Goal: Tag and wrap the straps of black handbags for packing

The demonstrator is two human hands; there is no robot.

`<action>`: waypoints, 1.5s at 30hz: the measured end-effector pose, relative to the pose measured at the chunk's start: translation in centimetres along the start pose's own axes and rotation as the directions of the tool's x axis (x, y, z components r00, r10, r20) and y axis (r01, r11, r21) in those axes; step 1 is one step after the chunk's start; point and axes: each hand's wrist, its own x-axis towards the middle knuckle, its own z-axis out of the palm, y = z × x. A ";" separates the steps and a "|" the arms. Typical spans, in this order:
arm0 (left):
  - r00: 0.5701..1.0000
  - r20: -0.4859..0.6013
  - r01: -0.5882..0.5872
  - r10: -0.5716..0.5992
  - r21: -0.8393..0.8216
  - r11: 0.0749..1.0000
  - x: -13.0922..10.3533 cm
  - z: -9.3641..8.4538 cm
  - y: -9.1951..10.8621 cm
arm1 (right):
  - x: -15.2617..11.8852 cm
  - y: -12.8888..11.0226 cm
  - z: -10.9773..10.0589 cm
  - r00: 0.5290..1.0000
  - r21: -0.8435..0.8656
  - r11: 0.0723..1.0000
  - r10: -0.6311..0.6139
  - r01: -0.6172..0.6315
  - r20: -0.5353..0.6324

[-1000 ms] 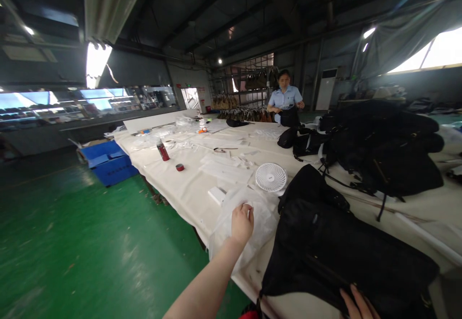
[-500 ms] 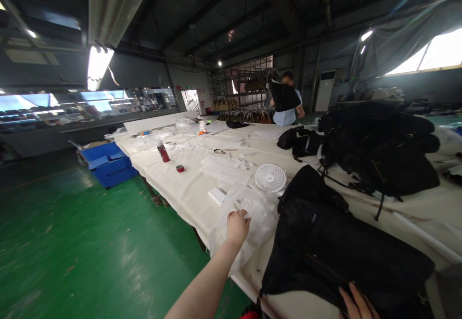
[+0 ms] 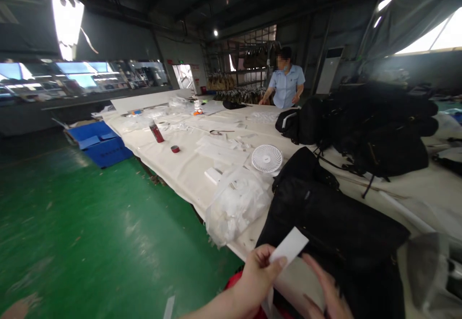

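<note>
My left hand (image 3: 260,272) pinches a small white rectangular card (image 3: 289,246) between thumb and fingers, over the front edge of a large black bag (image 3: 335,227). Just to its right is my right hand (image 3: 327,290), blurred, its fingers apart beside a pale surface; nothing shows in its grasp. A clear plastic bag (image 3: 234,203) of white pieces lies left of the black bag at the table edge. Behind it a round white fan (image 3: 267,159) lies on the table.
On the cream-covered table (image 3: 169,165) are a red can (image 3: 156,132), a roll of red tape (image 3: 175,149) and a heap of black bags (image 3: 382,121). Across it stands a person in a light blue shirt (image 3: 287,85). Blue boxes (image 3: 104,149) sit on the green floor.
My left hand has left the plastic bag, moved right and toward me, and now holds the white card. My right hand has moved left. The person across no longer holds up a black piece.
</note>
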 end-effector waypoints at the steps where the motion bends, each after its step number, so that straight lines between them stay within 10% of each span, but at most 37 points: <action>1: 0.998 -0.010 0.057 -0.058 -0.047 0.997 -0.1 0.5 -0.6 | -0.6 -1.4 0.5 0.989 0.143 0.984 0.090 -0.107 0.122; 6: 0.994 0.075 0.084 -0.083 -0.013 0.996 0.1 1.7 -1.8 | -2.1 -5.1 2.3 0.825 0.198 0.839 0.406 -0.507 0.392; 13: 0.974 -0.004 -0.206 0.225 0.386 0.899 1.2 1.1 -1.7 | -1.9 -6.4 1.9 0.748 0.122 0.831 0.411 -0.542 0.522; 19: 0.989 0.058 -0.151 0.140 0.407 0.901 1.2 0.9 -1.9 | -1.9 -6.6 2.0 0.729 0.118 0.848 0.363 -0.516 0.581; 24: 0.987 0.075 -0.161 0.143 0.425 0.891 2.3 -1.0 -1.1 | -0.6 -3.1 -1.8 0.849 -0.021 0.875 0.475 -0.484 0.229; 27: 0.967 0.155 -0.253 0.201 0.527 0.811 2.8 -2.0 -0.2 | 0.1 -0.1 -4.4 0.820 -0.324 0.772 0.573 -0.547 -0.020; 32: 0.917 0.304 -0.395 0.258 0.602 0.694 2.6 -1.7 -0.2 | 1.0 2.0 -5.1 0.768 -0.538 0.644 0.641 -0.544 -0.008; 37: 0.916 0.334 -0.388 0.224 0.589 0.709 2.3 -1.4 -1.2 | 1.3 1.5 -3.2 0.756 -0.099 0.767 0.641 -0.634 0.135; 45: 0.926 0.378 -0.192 0.002 0.464 0.865 2.8 -4.0 -1.2 | -0.2 -3.4 -4.6 0.744 0.593 0.461 0.510 -0.660 0.431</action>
